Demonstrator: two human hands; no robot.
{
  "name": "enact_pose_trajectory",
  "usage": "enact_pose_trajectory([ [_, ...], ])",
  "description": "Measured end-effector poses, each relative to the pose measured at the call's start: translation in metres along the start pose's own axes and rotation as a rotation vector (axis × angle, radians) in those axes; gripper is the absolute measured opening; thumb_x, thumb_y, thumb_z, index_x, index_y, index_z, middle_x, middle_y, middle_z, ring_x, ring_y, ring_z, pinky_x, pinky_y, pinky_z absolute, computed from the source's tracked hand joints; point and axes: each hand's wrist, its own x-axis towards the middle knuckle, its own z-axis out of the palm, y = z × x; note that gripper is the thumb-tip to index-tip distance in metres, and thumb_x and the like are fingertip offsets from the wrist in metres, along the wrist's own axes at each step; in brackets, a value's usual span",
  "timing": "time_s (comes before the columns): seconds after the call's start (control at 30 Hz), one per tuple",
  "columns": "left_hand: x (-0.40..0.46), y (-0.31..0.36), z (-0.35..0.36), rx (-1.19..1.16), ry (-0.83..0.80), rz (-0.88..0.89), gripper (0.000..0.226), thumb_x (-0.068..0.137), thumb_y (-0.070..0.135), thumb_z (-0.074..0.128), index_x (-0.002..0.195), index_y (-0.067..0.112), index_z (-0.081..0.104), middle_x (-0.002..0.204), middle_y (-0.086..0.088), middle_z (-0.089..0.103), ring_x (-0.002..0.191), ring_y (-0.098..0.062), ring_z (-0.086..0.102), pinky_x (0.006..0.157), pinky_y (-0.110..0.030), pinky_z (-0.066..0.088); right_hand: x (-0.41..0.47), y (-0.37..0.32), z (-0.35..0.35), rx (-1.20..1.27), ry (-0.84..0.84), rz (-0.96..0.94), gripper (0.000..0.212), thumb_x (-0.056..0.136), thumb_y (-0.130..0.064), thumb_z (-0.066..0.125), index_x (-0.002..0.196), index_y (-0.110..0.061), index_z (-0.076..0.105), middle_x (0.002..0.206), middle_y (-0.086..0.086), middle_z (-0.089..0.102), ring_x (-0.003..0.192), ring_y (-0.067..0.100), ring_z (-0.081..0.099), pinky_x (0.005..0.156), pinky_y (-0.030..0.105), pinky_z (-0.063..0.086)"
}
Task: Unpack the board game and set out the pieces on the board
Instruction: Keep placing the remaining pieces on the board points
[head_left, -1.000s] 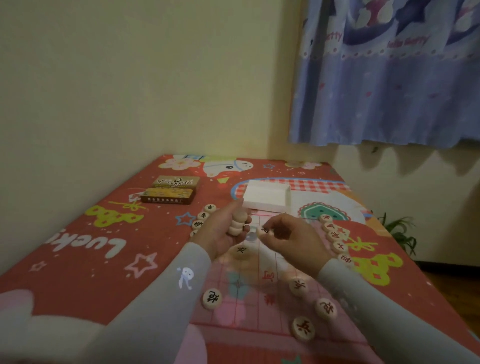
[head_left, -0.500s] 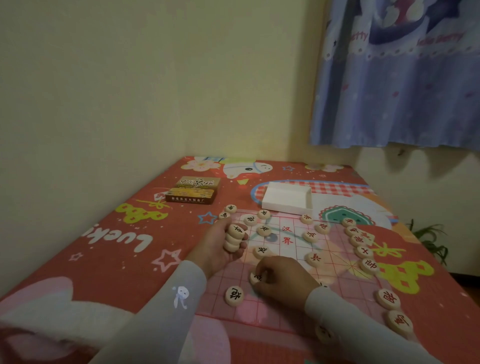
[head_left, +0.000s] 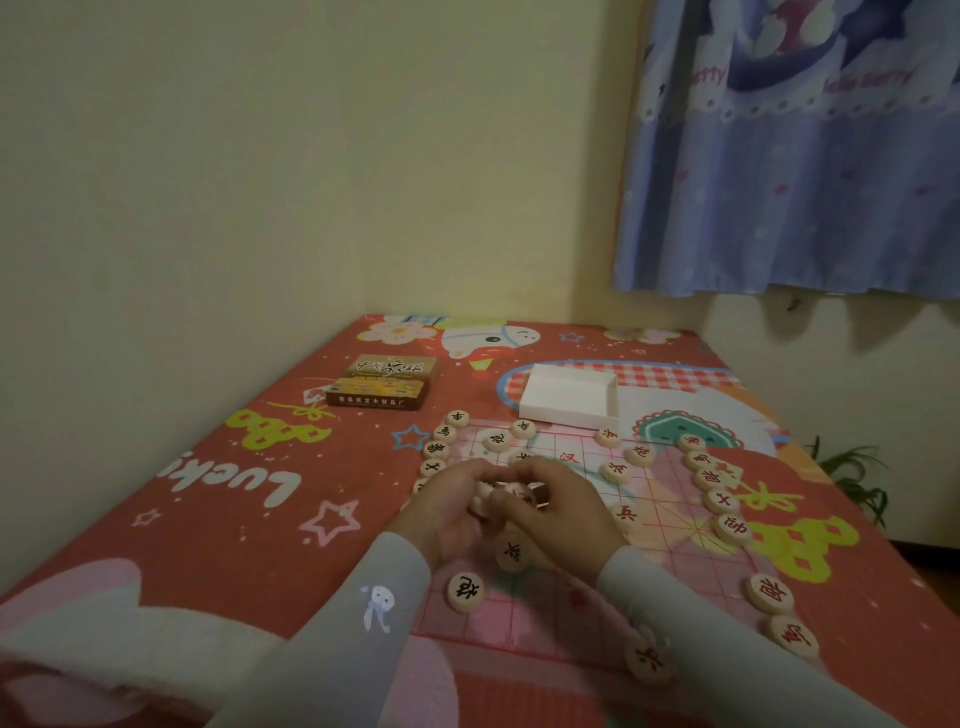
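— Both of your hands are over the board (head_left: 670, 525); what have they got?

— My left hand (head_left: 449, 514) has its fingers curled round a small stack of pale wooden discs (head_left: 480, 501), held just above the near-left part of the grid. My right hand (head_left: 558, 506) meets it from the other side, fingertips bent in and touching the same stack. Whether the right one really pinches a disc or only touches it, I cannot tell; my knuckles hide that.

— And the rest of the pieces?

— A column of black-marked pieces (head_left: 441, 449) runs down the board's left edge, partly behind my left hand. A column of red-marked ones (head_left: 714, 486) runs down the right edge, with two more red pieces (head_left: 779, 613) nearer me on that side. Several lie scattered across the grid; one black-marked disc (head_left: 466, 591) lies just below my left wrist, another (head_left: 514, 553) lies under my hands.

— Where is the packaging?

— The white tray (head_left: 569, 400) stands just beyond the far edge of the board. The printed box lid (head_left: 384, 383) lies to its left, apart from it, on the red cartoon sheet (head_left: 182, 499). A blue curtain (head_left: 789, 171) hangs at the upper right, and a green plant (head_left: 852, 475) shows beside the bed.
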Motion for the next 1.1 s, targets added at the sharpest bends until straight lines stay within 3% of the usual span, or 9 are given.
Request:
enact_pose_trajectory([
  [0.23, 0.002, -0.002, 0.013, -0.04, 0.097, 0.013, 0.013, 0.086, 0.0, 0.052, 0.096, -0.001, 0.06, 0.067, -0.009, 0.06, 0.037, -0.008, 0.045, 0.034, -0.015, 0.034, 0.002, 0.004, 0.002, -0.063, 0.056, 0.053, 0.012, 0.083, -0.035, 0.07, 0.092, -0.027, 0.071, 0.089, -0.012, 0.058, 0.088, 0.008, 0.053, 0.07, 0.016, 0.039],
  [0.33, 0.002, -0.003, 0.014, -0.022, 0.065, 0.026, 0.008, 0.088, 0.0, 0.053, 0.093, -0.002, 0.059, 0.062, -0.01, 0.06, 0.041, -0.011, 0.052, 0.036, -0.015, 0.038, 0.003, 0.008, -0.005, 0.099, 0.065, 0.153, 0.009, 0.082, -0.031, 0.073, 0.083, -0.023, 0.069, 0.086, -0.006, 0.066, 0.075, 0.015, 0.065, 0.058, 0.025, 0.052],
  [0.43, 0.004, -0.003, 0.011, -0.004, 0.084, 0.04, 0.006, 0.089, 0.0, 0.055, 0.094, -0.003, 0.056, 0.065, -0.013, 0.057, 0.051, -0.016, 0.052, 0.038, -0.017, 0.043, 0.001, 0.015, -0.017, 0.296, 0.092, 0.263, 0.018, 0.085, -0.027, 0.071, 0.084, -0.01, 0.066, 0.075, 0.001, 0.067, 0.065, 0.022, 0.066, 0.049, 0.02, 0.048],
  [0.53, 0.007, -0.002, 0.01, -0.057, 0.085, 0.056, 0.009, 0.087, -0.002, 0.057, 0.095, -0.002, 0.054, 0.069, -0.014, 0.055, 0.057, -0.018, 0.054, 0.043, -0.02, 0.049, -0.003, 0.02, -0.027, 0.465, 0.08, 0.319, 0.022, 0.086, -0.021, 0.07, 0.084, 0.001, 0.066, 0.068, 0.006, 0.066, 0.067, 0.025, 0.065, 0.056, 0.022, 0.053],
  [0.6, 0.007, 0.0, 0.008, -0.093, 0.079, 0.069, 0.012, 0.085, -0.003, 0.058, 0.096, -0.002, 0.053, 0.072, -0.014, 0.055, 0.061, -0.018, 0.055, 0.049, -0.024, 0.053, -0.007, 0.021, -0.032, 0.507, 0.039, 0.33, 0.015, 0.082, -0.015, 0.074, 0.09, -0.003, 0.069, 0.075, 0.006, 0.068, 0.07, 0.021, 0.066, 0.063, 0.024, 0.057],
  [0.7, 0.002, 0.009, 0.004, -0.1, 0.076, 0.094, 0.011, 0.085, -0.002, 0.054, 0.096, -0.003, 0.055, 0.078, -0.016, 0.053, 0.067, -0.021, 0.055, 0.052, -0.027, 0.055, -0.011, 0.02, -0.033, 0.406, -0.028, 0.32, 0.031, 0.076, -0.01, 0.078, 0.104, -0.009, 0.067, 0.091, 0.002, 0.068, 0.071, 0.011, 0.068, 0.067, 0.022, 0.058],
  [0.83, -0.009, 0.027, -0.008, -0.078, 0.09, 0.139, 0.014, 0.088, 0.0, 0.053, 0.102, -0.005, 0.056, 0.083, -0.017, 0.055, 0.07, -0.024, 0.056, 0.054, -0.029, 0.057, -0.011, 0.017, -0.026, 0.335, -0.051, 0.264, 0.038, 0.077, -0.024, 0.077, 0.112, -0.013, 0.067, 0.103, -0.001, 0.066, 0.08, 0.019, 0.072, 0.082, 0.044, 0.059],
  [0.97, -0.018, 0.037, -0.019, -0.063, 0.12, 0.163, 0.022, 0.09, 0.003, 0.055, 0.111, -0.005, 0.056, 0.086, -0.02, 0.058, 0.07, -0.025, 0.059, 0.049, -0.026, 0.055, -0.012, 0.015, -0.018, 0.109, -0.088, 0.138, 0.04, 0.077, -0.047, 0.073, 0.112, -0.028, 0.068, 0.109, -0.013, 0.066, 0.096, 0.007, 0.065, 0.09, 0.036, 0.055],
  [1.1, -0.023, 0.038, -0.021, -0.06, 0.115, 0.177, 0.026, 0.092, 0.004, 0.053, 0.115, -0.006, 0.056, 0.092, -0.022, 0.059, 0.072, -0.026, 0.06, 0.047, -0.025, 0.054, -0.018, 0.01, -0.017, 0.048, -0.097, 0.089, 0.034, 0.082, -0.043, 0.07, 0.112, -0.026, 0.068, 0.105, -0.013, 0.068, 0.096, 0.003, 0.062, 0.089, 0.029, 0.052],
])
